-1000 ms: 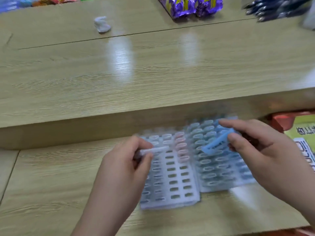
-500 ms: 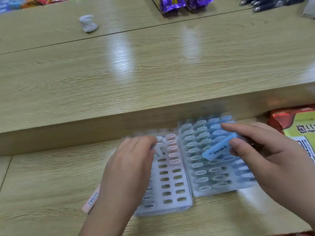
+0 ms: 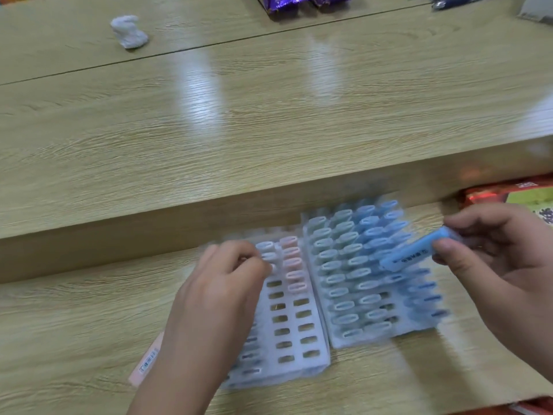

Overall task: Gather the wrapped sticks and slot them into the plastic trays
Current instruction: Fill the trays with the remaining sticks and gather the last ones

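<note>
blue stick (image 3: 410,253) pinched by right hand (image 3: 493,265) near two trays (image 3: 291,336); left hand (image 3: 215,295) curled, grip unclear.

Two trays (image 3: 293,339), two hands (image 3: 221,295).

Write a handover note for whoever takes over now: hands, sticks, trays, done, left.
Left hand: fingertips at the far slots of the left tray; blur hides its grip.
Right hand: pinches a blue stick over the right tray.
Done: right tray nearly full; left tray has a few pink sticks and whitish ones in its far rows.
Left: slot the blue stick, fetch the loose pink stick on the table by the left forearm, fill the left tray's empty slots.
</note>
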A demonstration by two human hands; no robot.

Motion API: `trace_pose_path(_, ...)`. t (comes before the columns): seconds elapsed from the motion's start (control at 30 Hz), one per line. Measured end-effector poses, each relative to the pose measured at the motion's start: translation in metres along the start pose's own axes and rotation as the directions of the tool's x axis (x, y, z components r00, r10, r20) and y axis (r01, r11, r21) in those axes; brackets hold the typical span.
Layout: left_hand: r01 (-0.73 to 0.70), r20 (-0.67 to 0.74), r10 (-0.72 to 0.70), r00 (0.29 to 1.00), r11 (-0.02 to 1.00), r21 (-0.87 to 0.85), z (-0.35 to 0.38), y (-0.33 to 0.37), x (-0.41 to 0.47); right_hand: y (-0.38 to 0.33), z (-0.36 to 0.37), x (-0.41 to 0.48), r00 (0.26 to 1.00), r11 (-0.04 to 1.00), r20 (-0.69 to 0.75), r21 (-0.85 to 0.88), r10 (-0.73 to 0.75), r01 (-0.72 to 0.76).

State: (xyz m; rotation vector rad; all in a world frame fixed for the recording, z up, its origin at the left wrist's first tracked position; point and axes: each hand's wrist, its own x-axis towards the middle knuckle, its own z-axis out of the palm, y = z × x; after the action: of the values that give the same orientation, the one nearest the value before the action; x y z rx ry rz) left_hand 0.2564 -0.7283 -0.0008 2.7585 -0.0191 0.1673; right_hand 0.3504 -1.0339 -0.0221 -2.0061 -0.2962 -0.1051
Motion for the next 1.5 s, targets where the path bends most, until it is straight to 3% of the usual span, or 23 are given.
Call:
trace_pose_path(0.27, -0.007, -0.129, 0.004, 0.992, 1.0, -0.025, 0.009, 0.0, -0.006, -0.02, -0.016, -0.011, 0.987, 0.98, 0.042, -0.119, -0.153, 0.157)
trace_pose_path(0.47, 0.004, -0.18, -0.006, 0.984, 1.0, -0.011, 0.022, 0.004, -0.01, -0.025, -0.008, -0.028, 0.964, 0.946, 0.19, -0.227, -0.189, 0.23)
trace_pose_path(0.7, 0.01, -0.184, -0.011, 0.983, 1.0, -0.01, 0.021, 0.004, -0.01, -0.009, 0.005, -0.027, 0.945, 0.869, 0.186, -0.377, -0.267, 0.32)
trace_pose_path(1.03, 0.036, -0.238, -0.035, 0.971, 0.999, 0.0, 0.024, -0.003, -0.019, -0.009, 0.008, -0.023, 0.916, 0.858, 0.242, -0.338, -0.319, 0.388)
trace_pose_path(1.33, 0.061, -0.199, -0.08, 0.977, 0.993, -0.102, 0.019, -0.013, -0.029, -0.015, 0.003, -0.021, 0.816, 0.663, 0.426, -0.486, -0.389, 0.57)
trace_pose_path(1.4, 0.063, -0.185, -0.087, 0.979, 0.989, -0.135, 0.016, -0.015, -0.034, -0.016, 0.0, -0.023, 0.821, 0.62, 0.424, -0.542, -0.381, 0.568)
trace_pose_path(1.5, 0.102, -0.199, -0.142, 0.97, 0.975, -0.197, 0.008, -0.022, -0.049, -0.025, 0.013, -0.029, 0.857, 0.668, 0.354, -0.537, -0.375, 0.515)
